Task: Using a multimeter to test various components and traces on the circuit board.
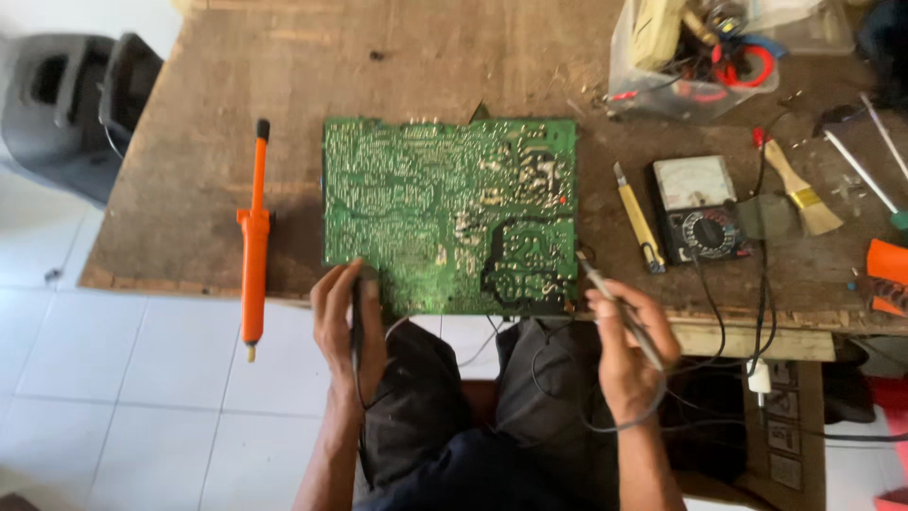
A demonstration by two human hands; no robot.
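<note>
The green circuit board [450,216] is lying flat on the wooden table [397,66]. The left hand [346,317] is gripping a dark probe [357,317] at the board's near left edge. The right hand [626,352] is pinching a thin probe [615,308] with closed fingers just beside the board's near right corner. An orange desoldering pump [253,241] is lying left of the board, a multimeter [702,210] right of it.

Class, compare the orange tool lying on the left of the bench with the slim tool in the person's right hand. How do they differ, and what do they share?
The orange tool lies untouched, overhanging the table edge; the slim tool is gripped in the right hand. The orange tool is thick and bright, the slim tool thin and grey. The orange tool sits clear of the green circuit board; the slim tool's tip reaches the board's right edge. Both are long and narrow.
</note>
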